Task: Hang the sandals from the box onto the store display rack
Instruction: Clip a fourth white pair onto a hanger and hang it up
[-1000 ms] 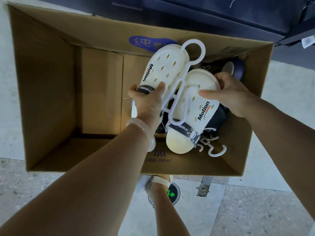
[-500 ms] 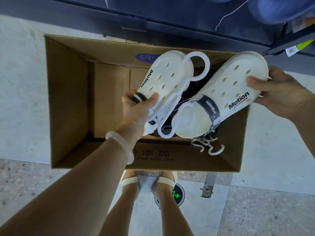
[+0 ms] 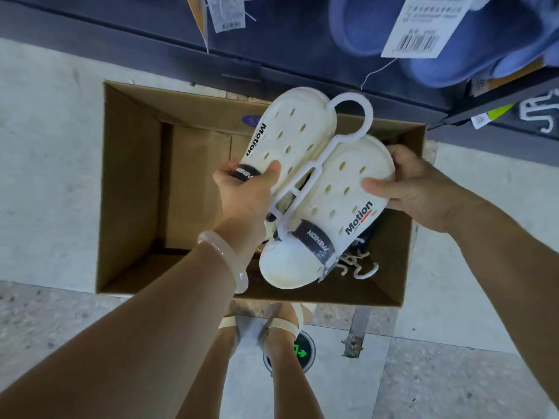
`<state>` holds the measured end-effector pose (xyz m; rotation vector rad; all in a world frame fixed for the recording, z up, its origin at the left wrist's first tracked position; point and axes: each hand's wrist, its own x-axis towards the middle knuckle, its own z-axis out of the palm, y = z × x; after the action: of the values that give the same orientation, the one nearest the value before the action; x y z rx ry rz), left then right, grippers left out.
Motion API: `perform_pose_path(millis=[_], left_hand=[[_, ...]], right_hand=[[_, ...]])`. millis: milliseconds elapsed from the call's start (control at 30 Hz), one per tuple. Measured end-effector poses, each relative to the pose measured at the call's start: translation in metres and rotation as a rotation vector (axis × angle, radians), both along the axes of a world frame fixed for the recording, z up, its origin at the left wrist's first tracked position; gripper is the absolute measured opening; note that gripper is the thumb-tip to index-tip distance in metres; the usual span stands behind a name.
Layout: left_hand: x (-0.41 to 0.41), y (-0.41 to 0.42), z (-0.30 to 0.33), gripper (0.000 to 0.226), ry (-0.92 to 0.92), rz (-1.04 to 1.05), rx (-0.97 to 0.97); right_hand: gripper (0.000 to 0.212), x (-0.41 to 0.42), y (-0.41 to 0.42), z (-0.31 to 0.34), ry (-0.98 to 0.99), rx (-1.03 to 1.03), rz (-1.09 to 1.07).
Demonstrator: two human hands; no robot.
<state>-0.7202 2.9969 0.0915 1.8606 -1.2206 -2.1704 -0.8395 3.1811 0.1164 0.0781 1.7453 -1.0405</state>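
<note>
Above the open cardboard box [image 3: 130, 189], a pair of white sandals [image 3: 332, 207] is held in both hands, joined on one white plastic hanger [image 3: 314, 173] whose hook loop points up toward the rack. Left hand [image 3: 245, 195]: thumb over the upper and fingers wrapped behind the left sandal near its dark strap — a firm clasp. Right hand [image 3: 420, 189]: thumb on top, fingers under the toe end of the right sandal, closed around it. The pair is clear of the box floor, tilted, heels toward the person.

Status — step in hand looks like the lift-out and squaring of the pair on the hanger; hanging itself not yet done. The hook is near the dark display rack [image 3: 302, 49] at the top of view but not on any rail that I can see. Blue slippers [image 3: 423, 40] with paper tags [image 3: 420, 22] already hang there.

Left to do: carry this pair up and seat the hook. More stock remains in the box under the pair — dark items and loose white hangers [image 3: 360, 264], number not readable. The left half of the box is bare cardboard, so I judge the task well along but unfinished.
</note>
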Motion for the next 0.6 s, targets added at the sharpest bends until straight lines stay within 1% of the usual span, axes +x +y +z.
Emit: perform_pose_path(millis=[67, 133, 167, 200, 233, 267, 300, 367, 400, 467, 600], left_hand=[[0.007, 0.0, 0.009, 0.05, -0.012, 0.015, 0.01], [0.013, 0.001, 0.022, 0.052, -0.002, 0.014, -0.009], [0.016, 0.002, 0.03, 0.051, 0.016, 0.005, -0.026], [0.019, 0.003, 0.039, 0.051, 0.039, -0.012, -0.046], [0.023, 0.003, 0.049, 0.051, 0.063, -0.029, -0.067], [0.027, 0.003, 0.06, 0.052, 0.081, -0.041, -0.088], [0.031, 0.003, 0.07, 0.053, 0.094, -0.046, -0.105], [0.039, 0.001, 0.089, 0.055, 0.114, -0.053, -0.128], [0.043, 0.0, 0.1, 0.055, 0.125, -0.059, -0.137], [0.052, -0.004, 0.12, 0.053, 0.154, -0.064, -0.132], [0.063, -0.015, 0.161, 0.041, 0.192, 0.009, -0.092]], right_hand=[[0.049, -0.005, -0.003, 0.012, -0.02, 0.031, 0.102], [0.057, -0.011, -0.01, 0.028, 0.0, 0.104, 0.285], [0.068, -0.013, -0.016, 0.038, 0.019, 0.146, 0.369], [0.084, -0.014, -0.022, 0.049, 0.045, 0.17, 0.417], [0.095, -0.013, -0.028, 0.061, 0.077, 0.167, 0.413], [0.089, -0.011, -0.033, 0.072, 0.118, 0.147, 0.358], [0.069, -0.006, -0.038, 0.084, 0.161, 0.104, 0.297], [0.02, 0.007, -0.047, 0.106, 0.278, 0.082, 0.197], [0.01, 0.015, -0.051, 0.116, 0.337, 0.092, 0.173], [0.015, 0.032, -0.054, 0.136, 0.412, 0.093, 0.139], [0.017, 0.056, -0.051, 0.177, 0.55, 0.112, 0.088]])
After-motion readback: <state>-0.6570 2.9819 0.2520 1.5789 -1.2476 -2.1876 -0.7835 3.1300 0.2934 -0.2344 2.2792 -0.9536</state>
